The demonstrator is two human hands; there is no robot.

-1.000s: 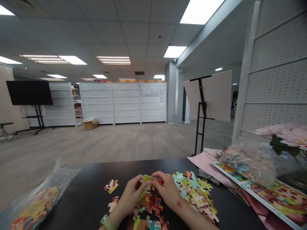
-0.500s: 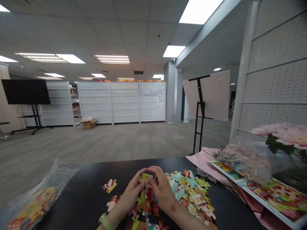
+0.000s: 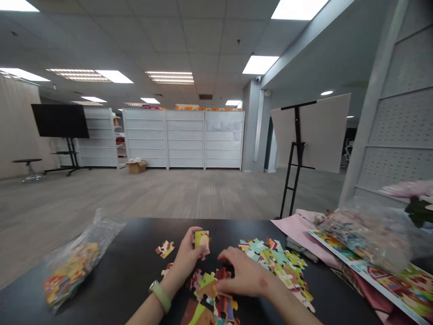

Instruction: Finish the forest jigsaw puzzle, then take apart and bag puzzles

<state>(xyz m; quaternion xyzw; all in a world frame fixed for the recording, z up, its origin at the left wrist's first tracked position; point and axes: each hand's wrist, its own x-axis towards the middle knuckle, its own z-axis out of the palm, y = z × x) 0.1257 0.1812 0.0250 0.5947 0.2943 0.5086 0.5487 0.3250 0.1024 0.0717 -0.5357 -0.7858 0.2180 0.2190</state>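
Your left hand (image 3: 187, 253) — fingers pinched on puzzle piece (image 3: 202, 241), held up off black counter (image 3: 135, 237), printed face toward you. Right hand (image 3: 245, 277) open, palm down, low over loose pieces (image 3: 274, 262), gripping nothing. Single piece (image 3: 165, 249) lies apart at left; printed sheet (image 3: 402, 282) at right — in easy view.

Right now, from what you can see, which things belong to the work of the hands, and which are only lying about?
In use: left hand holding a jigsaw piece; right hand over the heap of jigsaw pieces; loose piece.
Lying about: plastic bag of pieces; pink cloth; pink flowers; black easel.
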